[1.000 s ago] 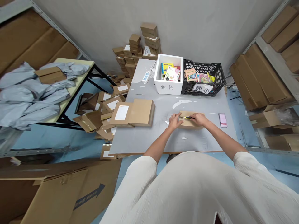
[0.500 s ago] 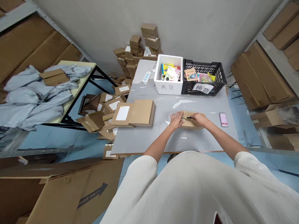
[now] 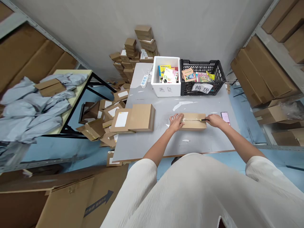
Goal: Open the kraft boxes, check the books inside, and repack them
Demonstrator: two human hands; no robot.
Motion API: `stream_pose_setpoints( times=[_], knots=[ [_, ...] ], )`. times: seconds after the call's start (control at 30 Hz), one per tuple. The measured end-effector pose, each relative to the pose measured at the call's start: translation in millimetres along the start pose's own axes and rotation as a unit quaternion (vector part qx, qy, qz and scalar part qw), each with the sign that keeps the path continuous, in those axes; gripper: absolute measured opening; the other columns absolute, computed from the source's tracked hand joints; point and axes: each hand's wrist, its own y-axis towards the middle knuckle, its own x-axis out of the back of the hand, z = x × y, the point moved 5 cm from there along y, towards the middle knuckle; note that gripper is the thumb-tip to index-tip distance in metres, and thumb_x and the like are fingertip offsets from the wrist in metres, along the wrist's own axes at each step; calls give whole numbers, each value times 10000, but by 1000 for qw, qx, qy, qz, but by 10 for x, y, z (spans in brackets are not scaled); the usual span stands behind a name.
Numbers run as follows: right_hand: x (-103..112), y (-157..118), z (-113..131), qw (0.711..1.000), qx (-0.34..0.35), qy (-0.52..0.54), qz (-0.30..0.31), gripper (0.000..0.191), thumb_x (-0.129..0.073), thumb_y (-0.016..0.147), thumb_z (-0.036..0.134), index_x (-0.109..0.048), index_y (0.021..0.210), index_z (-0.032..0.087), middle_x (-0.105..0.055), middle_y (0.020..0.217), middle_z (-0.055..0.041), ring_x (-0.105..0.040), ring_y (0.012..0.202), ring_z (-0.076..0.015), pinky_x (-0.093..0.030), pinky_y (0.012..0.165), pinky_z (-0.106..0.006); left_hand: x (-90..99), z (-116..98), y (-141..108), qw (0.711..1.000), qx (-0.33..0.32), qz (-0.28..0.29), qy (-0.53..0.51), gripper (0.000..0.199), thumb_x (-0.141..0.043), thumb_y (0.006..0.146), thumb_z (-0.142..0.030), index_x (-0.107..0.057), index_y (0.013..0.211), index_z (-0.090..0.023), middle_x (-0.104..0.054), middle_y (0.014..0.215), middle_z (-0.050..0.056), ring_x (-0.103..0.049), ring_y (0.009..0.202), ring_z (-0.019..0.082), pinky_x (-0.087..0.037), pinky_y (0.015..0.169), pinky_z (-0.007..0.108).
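Observation:
A small cardboard box [image 3: 193,125] lies lengthwise on the grey table in front of me, with shiny clear tape and a dark line along its top. My left hand [image 3: 176,122] rests on the box's left end, fingers spread. At the right end, my right hand [image 3: 213,120] is closed round a utility knife [image 3: 203,120], whose tip is at the tape line. Just beyond that hand lies a phone [image 3: 225,117] with a lit pinkish screen.
Two cardboard boxes [image 3: 142,117] sit at the table's left. Behind stand a white bin [image 3: 166,90] and a black crate [image 3: 217,85], both holding books, and a power strip [image 3: 144,81]. Cartons [image 3: 95,126] are heaped on the floor; grey parcels [image 3: 26,104] cover a side table.
My right hand has drawn the knife rightward along the box top, from near my left hand to the right end. My left hand stays on the left end. The view has shifted slightly.

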Motion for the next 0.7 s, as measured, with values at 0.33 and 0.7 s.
stream_pose_setpoints(
  times=[0.33,0.7],
  knots=[
    [-127,-333,-673,998,-21,55,-26,327,-576,1046,368,-827,1229,265,-809,1141,-121,-715,1024,-290,-466,786,-334,74,-105,21,999,24,14,40,692,-600,978,-308,-421,1643,-376,-438,1764,92,-267,1662,388,-201,1287,681],
    [-266,-527,-972,964,-64,249,-73,401,-610,978,466,-845,1211,240,-839,993,-73,-721,866,-253,-491,741,-315,-174,-871,219,992,-71,69,82,558,-734,940,-353,-592,1479,-320,-557,1570,109,-478,1493,338,-380,1239,501]
  ],
)
